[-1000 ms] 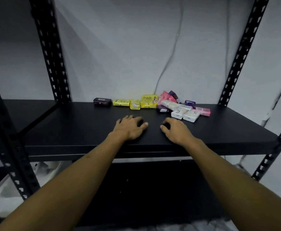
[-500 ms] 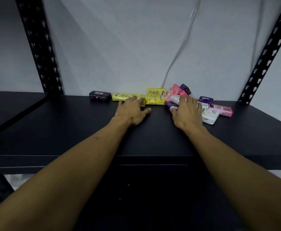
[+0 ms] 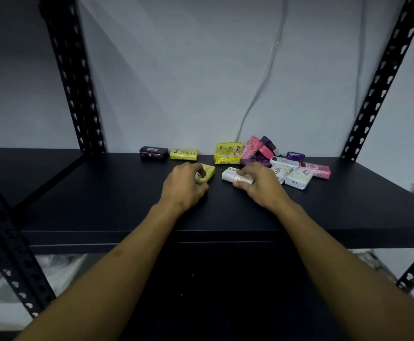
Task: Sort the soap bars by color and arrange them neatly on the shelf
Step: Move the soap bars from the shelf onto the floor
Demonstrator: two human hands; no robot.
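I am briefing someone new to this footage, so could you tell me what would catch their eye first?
The jumbled pile of pink, purple and white soap bars at the back right of the black shelf stands out. In front of it, the left hand grips a yellow soap bar and the right hand a white soap bar, both pulled toward the middle.
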